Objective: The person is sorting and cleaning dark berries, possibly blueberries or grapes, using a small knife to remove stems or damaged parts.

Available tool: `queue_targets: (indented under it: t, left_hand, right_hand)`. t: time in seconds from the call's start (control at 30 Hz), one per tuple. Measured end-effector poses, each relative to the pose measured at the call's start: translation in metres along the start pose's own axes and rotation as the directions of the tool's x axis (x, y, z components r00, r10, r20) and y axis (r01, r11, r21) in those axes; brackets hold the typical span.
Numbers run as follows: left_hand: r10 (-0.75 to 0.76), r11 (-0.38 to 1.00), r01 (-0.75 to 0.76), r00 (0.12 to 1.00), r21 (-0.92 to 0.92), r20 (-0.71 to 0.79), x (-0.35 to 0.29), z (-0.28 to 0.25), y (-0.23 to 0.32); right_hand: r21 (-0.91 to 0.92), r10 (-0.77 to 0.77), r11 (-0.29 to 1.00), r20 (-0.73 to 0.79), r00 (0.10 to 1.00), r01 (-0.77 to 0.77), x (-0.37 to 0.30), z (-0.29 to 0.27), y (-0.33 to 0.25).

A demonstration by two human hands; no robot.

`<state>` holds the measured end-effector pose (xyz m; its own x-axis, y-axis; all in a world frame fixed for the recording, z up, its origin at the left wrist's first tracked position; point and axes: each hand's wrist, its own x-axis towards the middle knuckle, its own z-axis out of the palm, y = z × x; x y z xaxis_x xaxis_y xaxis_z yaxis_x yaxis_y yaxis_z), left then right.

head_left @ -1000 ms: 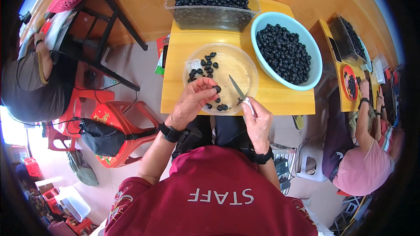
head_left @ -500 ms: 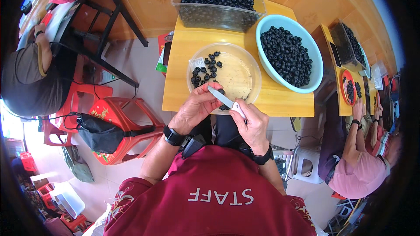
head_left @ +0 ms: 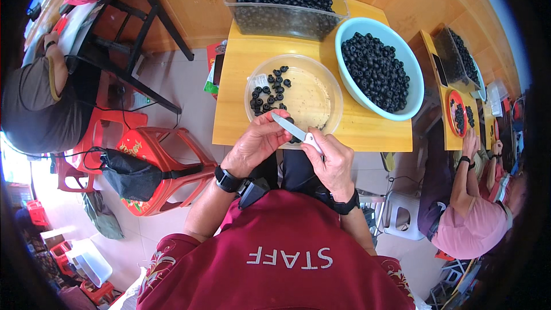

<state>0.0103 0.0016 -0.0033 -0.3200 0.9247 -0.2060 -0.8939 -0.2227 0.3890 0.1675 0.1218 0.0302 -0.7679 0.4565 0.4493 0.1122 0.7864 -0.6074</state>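
Pinching a black piece (head_left: 290, 120) in the left hand (head_left: 256, 140) and gripping a pale-handled knife (head_left: 294, 130) in the right hand (head_left: 333, 161), both above the near rim of the clear round tray (head_left: 310, 89), probably to brace the piece and catch anything falling.

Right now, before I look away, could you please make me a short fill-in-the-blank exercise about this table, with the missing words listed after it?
1. The person's right hand holds a ____ with a metal blade.
2. As seen here, the blue bowl stands to the ____ of the round tray.
3. Most black pieces in that tray lie toward its ____ side.
4. The table is coloured ____.

Missing words: knife; right; left; yellow.
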Motion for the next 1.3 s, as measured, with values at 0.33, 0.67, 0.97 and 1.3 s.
queue_targets:
  t: [0.33, 0.67, 0.97, 1.3]
  left_hand:
    - [0.0, 1.0, 0.0, 0.999, 0.0, 0.037, -0.003, -0.001, 0.0]
    - [-0.02, 0.998, 0.025, 0.995, -0.049, 0.102, -0.013, 0.011, 0.012]
    - [0.006, 0.998, -0.004, 1.0, 0.057, -0.028, -0.009, 0.01, 0.008]
    - [0.021, 0.837, 0.011, 0.998, 0.547, -0.052, 0.085, 0.042, 0.035]
  right_hand:
    - [-0.028, -0.062, 0.998, 0.039, 0.997, 0.063, 0.004, -0.006, 0.007]
    - [-0.151, 0.148, 0.977, -0.031, 0.989, -0.151, -0.003, -0.009, 0.034]
    - [-0.102, 0.232, 0.966, -0.067, 0.971, -0.238, -0.013, -0.003, 0.033]
    - [-0.097, 0.314, 0.944, -0.035, 0.949, -0.316, -0.021, -0.005, 0.032]
